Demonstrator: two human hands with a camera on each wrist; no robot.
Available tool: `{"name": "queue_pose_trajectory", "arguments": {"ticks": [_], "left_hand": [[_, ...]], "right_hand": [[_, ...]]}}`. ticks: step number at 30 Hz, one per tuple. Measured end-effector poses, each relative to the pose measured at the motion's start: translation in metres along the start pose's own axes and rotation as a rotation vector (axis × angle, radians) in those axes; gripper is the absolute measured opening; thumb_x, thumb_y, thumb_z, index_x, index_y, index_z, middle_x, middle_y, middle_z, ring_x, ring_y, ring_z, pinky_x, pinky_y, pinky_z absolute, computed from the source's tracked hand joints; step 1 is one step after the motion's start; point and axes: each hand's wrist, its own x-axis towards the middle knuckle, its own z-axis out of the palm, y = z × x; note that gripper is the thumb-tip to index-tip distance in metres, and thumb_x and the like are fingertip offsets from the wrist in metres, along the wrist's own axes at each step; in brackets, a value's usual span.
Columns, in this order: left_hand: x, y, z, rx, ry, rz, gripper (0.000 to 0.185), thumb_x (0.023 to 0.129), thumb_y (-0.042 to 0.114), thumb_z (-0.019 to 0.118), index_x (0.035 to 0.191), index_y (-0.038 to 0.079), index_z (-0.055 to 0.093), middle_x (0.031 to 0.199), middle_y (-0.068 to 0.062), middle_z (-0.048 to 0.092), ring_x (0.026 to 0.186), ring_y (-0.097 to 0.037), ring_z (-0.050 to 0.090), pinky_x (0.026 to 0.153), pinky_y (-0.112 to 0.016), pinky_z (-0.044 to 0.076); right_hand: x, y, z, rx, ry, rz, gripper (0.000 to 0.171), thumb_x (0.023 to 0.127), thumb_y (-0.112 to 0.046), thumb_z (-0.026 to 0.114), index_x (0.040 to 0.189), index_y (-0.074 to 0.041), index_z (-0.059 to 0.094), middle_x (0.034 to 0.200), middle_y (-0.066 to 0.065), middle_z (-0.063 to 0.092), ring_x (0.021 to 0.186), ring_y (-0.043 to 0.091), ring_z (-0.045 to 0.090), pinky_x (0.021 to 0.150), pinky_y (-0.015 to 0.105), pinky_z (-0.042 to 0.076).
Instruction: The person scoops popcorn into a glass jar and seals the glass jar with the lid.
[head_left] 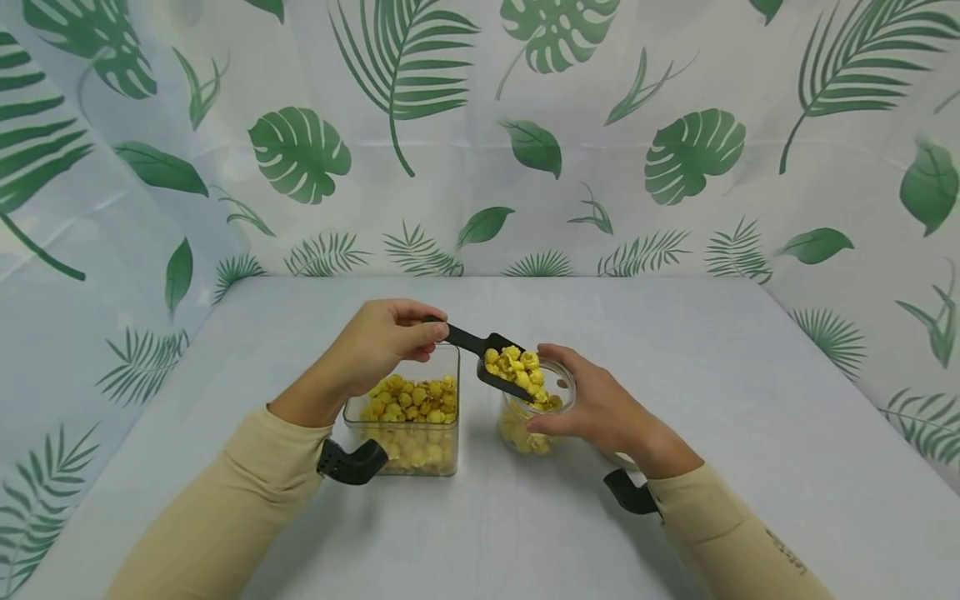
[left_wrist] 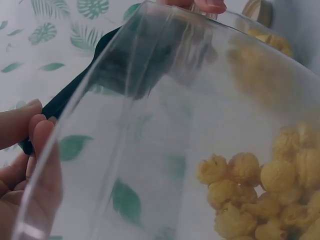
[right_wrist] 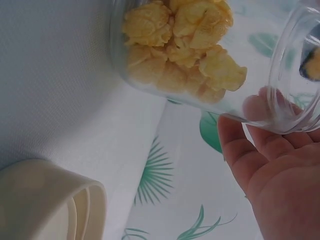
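Observation:
My left hand (head_left: 393, 342) pinches the handle of a black scoop (head_left: 467, 339) heaped with yellow popcorn (head_left: 516, 367). The scoop's front edge tilts down over the mouth of a clear round jar (head_left: 517, 425). Around the jar's neck, my right hand (head_left: 600, 400) holds it with curled fingers and thumb. In the right wrist view, popcorn (right_wrist: 185, 50) lies in the jar's lower part. Below my left hand stands a clear square container (head_left: 456, 450), partly filled with popcorn (head_left: 412, 404); its wall covers much of the left wrist view.
A cream-coloured lid (right_wrist: 50, 200) lies on the table beside the jar, mostly hidden by my right wrist in the head view. The pale table (head_left: 480, 533) runs back to a leaf-patterned cloth (head_left: 457, 167). Black wrist mounts (head_left: 352, 462) sit on both arms.

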Motion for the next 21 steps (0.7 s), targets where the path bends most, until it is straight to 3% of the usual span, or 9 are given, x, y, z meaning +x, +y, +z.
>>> {"name": "queue_pose_trajectory", "arguments": {"ticks": [7,14,21], "left_hand": [[0.0004,0.0023,0.0014,0.043,0.002,-0.004,0.033,0.098,0.013,0.067,0.126,-0.005,0.064,0.104,-0.019,0.065,0.088,-0.022,0.063,0.084,-0.034,0.055],[0.0005,0.0041,0.0015,0.049,0.006,-0.007,0.032,0.098,0.013,0.068,0.125,-0.004,0.064,0.099,-0.012,0.066,0.088,-0.023,0.063,0.084,-0.034,0.055],[-0.0003,0.0049,0.0008,0.065,0.015,-0.013,0.029,0.098,0.014,0.068,0.123,0.000,0.066,0.098,-0.012,0.066,0.088,-0.024,0.064,0.088,-0.041,0.055]], "right_hand": [[-0.0002,0.0011,-0.0002,0.026,0.011,-0.018,0.097,0.075,-0.034,0.090,0.150,-0.002,0.037,0.144,0.013,0.052,0.118,0.029,0.053,0.100,0.051,0.042],[-0.0009,0.0025,-0.0010,0.016,0.012,-0.044,0.097,0.075,-0.036,0.089,0.150,-0.002,0.037,0.143,0.010,0.054,0.131,0.032,0.047,0.106,0.055,0.038],[-0.0008,0.0018,-0.0011,0.005,0.015,-0.045,0.098,0.075,-0.036,0.089,0.150,-0.001,0.038,0.143,0.010,0.054,0.134,0.032,0.045,0.106,0.056,0.037]]}}
